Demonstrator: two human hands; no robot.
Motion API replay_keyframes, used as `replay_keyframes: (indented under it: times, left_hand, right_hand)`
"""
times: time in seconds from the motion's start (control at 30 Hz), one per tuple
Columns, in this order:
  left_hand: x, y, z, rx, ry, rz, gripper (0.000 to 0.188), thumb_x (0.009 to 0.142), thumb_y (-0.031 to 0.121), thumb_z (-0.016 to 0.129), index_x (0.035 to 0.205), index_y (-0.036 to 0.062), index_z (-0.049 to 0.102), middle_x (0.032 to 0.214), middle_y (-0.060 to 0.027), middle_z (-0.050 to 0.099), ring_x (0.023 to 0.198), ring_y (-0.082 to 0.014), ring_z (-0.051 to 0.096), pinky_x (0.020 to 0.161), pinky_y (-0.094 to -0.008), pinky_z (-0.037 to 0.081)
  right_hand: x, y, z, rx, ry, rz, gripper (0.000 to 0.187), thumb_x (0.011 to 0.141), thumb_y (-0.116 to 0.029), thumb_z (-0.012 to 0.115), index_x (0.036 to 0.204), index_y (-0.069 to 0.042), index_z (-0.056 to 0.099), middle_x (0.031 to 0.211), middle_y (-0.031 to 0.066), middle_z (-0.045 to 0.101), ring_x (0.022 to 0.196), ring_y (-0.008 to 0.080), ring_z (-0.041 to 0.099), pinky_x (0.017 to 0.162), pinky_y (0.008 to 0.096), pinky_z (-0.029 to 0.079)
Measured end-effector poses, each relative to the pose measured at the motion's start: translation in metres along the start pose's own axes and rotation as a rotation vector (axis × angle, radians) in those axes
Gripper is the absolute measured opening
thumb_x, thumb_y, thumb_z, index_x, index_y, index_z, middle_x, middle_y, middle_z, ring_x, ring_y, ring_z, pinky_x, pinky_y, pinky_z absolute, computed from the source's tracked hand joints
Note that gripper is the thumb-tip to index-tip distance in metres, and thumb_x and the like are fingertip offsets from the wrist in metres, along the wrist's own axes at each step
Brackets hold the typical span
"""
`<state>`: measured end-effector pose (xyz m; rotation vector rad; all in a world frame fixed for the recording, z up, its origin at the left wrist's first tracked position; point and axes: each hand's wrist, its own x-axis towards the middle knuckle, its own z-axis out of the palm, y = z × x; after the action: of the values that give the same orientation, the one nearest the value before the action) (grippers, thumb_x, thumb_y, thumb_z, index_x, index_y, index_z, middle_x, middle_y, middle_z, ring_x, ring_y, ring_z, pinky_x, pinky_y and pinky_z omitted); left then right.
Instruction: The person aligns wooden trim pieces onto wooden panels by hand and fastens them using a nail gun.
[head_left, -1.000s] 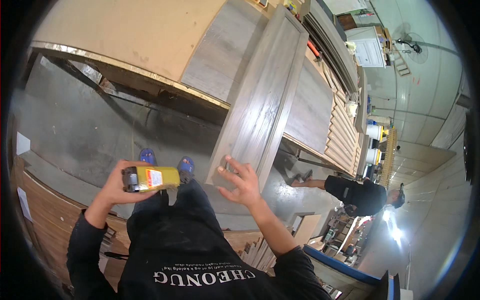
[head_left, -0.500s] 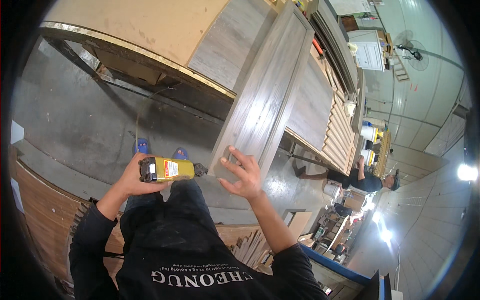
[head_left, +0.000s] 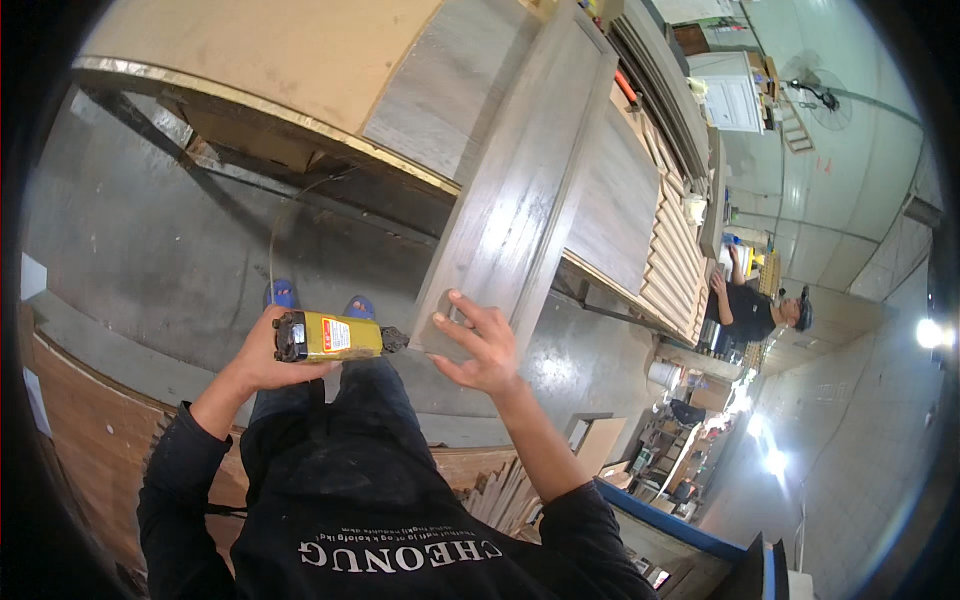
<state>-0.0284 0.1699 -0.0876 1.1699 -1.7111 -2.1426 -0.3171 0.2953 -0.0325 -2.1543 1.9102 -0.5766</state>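
Note:
My left hand [head_left: 262, 352] is wrapped round a yellow air nail gun [head_left: 342, 337] with a dark nose and a thin hose [head_left: 273, 237]. The nose points right, close to or touching the near end of a long grey wood-grain framed panel [head_left: 505, 210]; I cannot tell if it presses. On that near end my right hand [head_left: 482, 347] rests with its fingers spread. The panel slants away from me across the workbench, and its near end juts past the bench edge.
The workbench [head_left: 240, 60] carries flat grey boards [head_left: 450, 85], a row of wooden strips [head_left: 672, 265] and stacked dark frames [head_left: 660, 90]. A co-worker [head_left: 755, 310] stands beyond its right side. Wood offcuts [head_left: 497, 500] lie at my right, near a blue-edged surface [head_left: 670, 525].
The co-worker beyond the bench has shifted, with both arms now raised over the bench. My hands, the nail gun and the panel keep nearly the same places.

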Motion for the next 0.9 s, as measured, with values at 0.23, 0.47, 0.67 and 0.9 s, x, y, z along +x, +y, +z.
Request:
replay_keyframes:
  times: [0.23,0.47,0.67,0.9]
  left_hand:
    - [-0.005,0.025,-0.051,-0.006,0.253,0.167,0.066,0.063,0.015,0.083,0.113,-0.0017,0.044,0.103,-0.0125,0.055,0.096,-0.0177,0.057,0.084,-0.0314,0.047]
    - [0.157,0.128,-0.265,1.034,0.801,0.626,0.056,0.076,0.006,0.066,0.128,-0.0014,0.047,0.123,-0.0195,0.054,0.11,-0.0363,0.053,0.094,-0.0383,0.041]
    - [0.292,0.228,-0.147,1.195,0.503,0.905,0.051,0.084,0.017,0.06,0.129,-0.001,0.042,0.126,-0.0226,0.05,0.117,-0.0341,0.046,0.1,-0.0388,0.035]
    - [0.317,0.251,-0.046,1.53,0.438,0.973,0.045,0.082,0.024,0.065,0.119,0.0018,0.052,0.116,-0.0204,0.056,0.102,-0.0331,0.054,0.09,-0.0402,0.042]
  right_hand:
    - [-0.031,-0.041,0.012,0.013,0.195,0.218,0.038,0.067,-0.025,0.078,0.1,-0.013,0.066,0.108,0.0083,0.059,0.083,0.0255,0.057,0.073,0.0325,0.047]
    - [-0.075,-0.044,0.085,1.506,0.531,1.18,0.033,0.091,-0.031,0.056,0.109,-0.004,0.052,0.096,0.0063,0.06,0.082,0.0127,0.056,0.066,0.0265,0.045]
    - [-0.066,-0.027,0.107,1.725,0.909,1.084,0.04,0.08,-0.038,0.07,0.1,-0.008,0.054,0.078,-0.0041,0.05,0.068,0.0062,0.047,0.061,0.0221,0.039]
    - [-0.176,0.013,0.025,1.191,1.123,1.323,0.074,0.07,-0.039,0.076,0.124,-0.001,0.043,0.105,0.0098,0.056,0.079,0.0156,0.056,0.06,0.0291,0.047]
